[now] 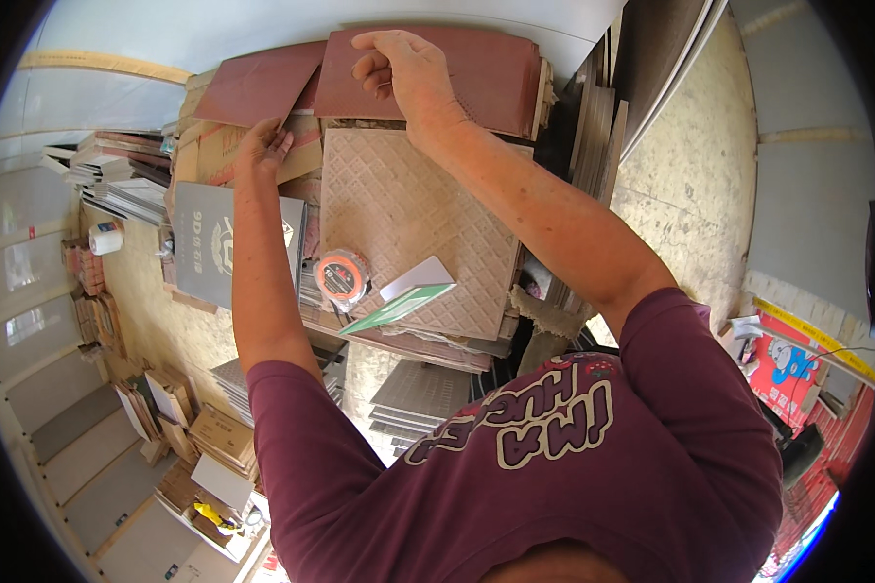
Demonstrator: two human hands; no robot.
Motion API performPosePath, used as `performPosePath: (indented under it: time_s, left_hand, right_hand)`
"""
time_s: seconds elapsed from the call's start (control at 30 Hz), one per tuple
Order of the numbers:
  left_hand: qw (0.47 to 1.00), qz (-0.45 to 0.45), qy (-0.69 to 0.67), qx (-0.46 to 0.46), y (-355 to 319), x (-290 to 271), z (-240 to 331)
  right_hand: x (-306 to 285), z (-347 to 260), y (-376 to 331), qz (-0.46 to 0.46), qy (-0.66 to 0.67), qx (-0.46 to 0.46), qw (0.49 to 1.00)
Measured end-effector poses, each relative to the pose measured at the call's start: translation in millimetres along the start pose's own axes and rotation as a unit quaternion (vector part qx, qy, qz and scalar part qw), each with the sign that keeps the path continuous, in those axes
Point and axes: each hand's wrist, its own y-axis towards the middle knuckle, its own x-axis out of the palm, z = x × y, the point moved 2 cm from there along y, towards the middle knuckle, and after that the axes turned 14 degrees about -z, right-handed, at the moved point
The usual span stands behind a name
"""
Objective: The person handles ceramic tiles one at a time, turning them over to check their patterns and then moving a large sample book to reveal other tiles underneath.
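My left hand (265, 146) grips the near right corner of a thin reddish-brown tile (258, 85), which lies slanted at the far left over a cardboard box (226, 154). Above a stack of matching reddish-brown tiles (486, 78) hovers my right hand (408, 76). Its fingers are loosely bent and apart, with nothing in them. Nearer to me lies a beige tile with a diamond pattern (399, 204). On it rest an orange and black tape measure (342, 278) and a green and white card or booklet (408, 299).
A dark grey box or board (204, 243) sits left of my left forearm. Stacked tiles and panels (593, 146) stand on edge at the right. More piles (126, 180) line the left side, with a white roll (106, 238). Grey tiles (413, 398) are stacked low near me.
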Motion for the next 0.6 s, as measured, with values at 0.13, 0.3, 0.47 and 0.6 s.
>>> performPosePath:
  time_s: [0.13, 0.3, 0.47, 0.6]
  left_hand:
    - [0.991, 0.032, -0.096, 0.088, 0.1, -4.6, 3.5]
    - [0.975, -0.011, -0.138, 0.176, -6.6, -12.5, 23.0]
    - [0.974, -0.03, -0.079, 0.208, -38.1, -12.2, 48.0]
    - [0.973, -0.047, -0.083, 0.211, -82.1, -22.2, 59.1]
  right_hand:
    - [-0.9, 0.3, -0.1, 0.005, 0.006, -0.008, 1.0]
    - [1.4, 1.7, 0.6, 0.01, 0.02, -0.011, 1.0]
    - [0.6, 1.4, -1.5, 0.009, -0.005, 0.012, 1.0]
    - [3.9, 3.6, -2.3, -0.001, -0.01, 0.031, 0.999]
